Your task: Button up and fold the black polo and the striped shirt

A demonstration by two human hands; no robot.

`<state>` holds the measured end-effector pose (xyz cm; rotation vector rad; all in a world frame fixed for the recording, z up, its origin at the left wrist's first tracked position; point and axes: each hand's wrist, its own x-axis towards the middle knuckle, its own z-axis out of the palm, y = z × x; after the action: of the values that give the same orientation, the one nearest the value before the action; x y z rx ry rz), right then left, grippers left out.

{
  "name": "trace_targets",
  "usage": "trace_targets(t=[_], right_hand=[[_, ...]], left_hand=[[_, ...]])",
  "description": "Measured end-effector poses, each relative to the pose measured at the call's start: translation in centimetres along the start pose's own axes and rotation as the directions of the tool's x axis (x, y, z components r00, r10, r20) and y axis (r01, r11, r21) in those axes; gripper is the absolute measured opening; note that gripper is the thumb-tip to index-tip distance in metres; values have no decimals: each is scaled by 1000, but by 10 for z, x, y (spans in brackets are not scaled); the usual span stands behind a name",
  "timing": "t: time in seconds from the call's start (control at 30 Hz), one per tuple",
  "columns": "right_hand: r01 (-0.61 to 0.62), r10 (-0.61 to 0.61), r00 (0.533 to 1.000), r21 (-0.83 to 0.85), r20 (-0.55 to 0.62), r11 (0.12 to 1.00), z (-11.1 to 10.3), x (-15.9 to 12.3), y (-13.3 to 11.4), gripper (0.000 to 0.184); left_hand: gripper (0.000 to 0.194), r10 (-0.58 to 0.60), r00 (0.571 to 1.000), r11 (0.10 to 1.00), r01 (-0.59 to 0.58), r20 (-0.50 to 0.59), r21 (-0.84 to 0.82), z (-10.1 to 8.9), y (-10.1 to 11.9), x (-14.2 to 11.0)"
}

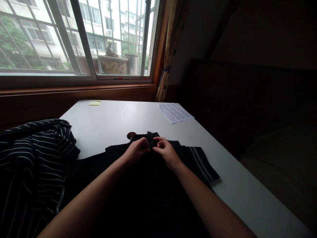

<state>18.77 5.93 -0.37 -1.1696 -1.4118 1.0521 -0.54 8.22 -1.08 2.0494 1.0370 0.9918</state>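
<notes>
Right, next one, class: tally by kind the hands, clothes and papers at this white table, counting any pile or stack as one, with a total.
Hands: 2 (left hand, right hand)
Clothes: 2 (black garment, striped pile)
Papers: 2 (yellow note, printed stack)
Total: 6

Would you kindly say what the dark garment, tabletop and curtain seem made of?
The dark garment: likely matte cloth, since it lies limp and reflects little; fiber unclear. The tabletop: perhaps smooth laminate or painted board, given its faint sheen. The curtain: apparently matte fabric, hanging gathered.

Matt cloth garment (151,175), smooth glossy tabletop (111,127), paper sheets (175,112), wooden sill (119,88)
</notes>
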Motion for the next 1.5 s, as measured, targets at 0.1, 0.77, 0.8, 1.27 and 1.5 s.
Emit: trace_targets(t=[0.1,0.77,0.8,1.27,1.5], right_hand=[[48,-47,999,-85,11,995,0,0,2,42],[30,-29,998,18,-63,999,6,-4,8,42],[26,-24,998,34,-66,999,6,-4,8,43],[17,3,989,135,-148,991,11,-7,8,44],[-5,25,989,134,-148,991,11,-6,7,50]], left_hand=[[13,30,999,998,-29,-21,58,2,-1,0],[14,69,997,995,-66,-24,81,3,5,-2],[15,68,997,995,-66,-23,74,3,5,-2],[48,119,993,987,-120,12,106,4,7,-4],[36,162,986,956,-169,47,240,4,9,-5]])
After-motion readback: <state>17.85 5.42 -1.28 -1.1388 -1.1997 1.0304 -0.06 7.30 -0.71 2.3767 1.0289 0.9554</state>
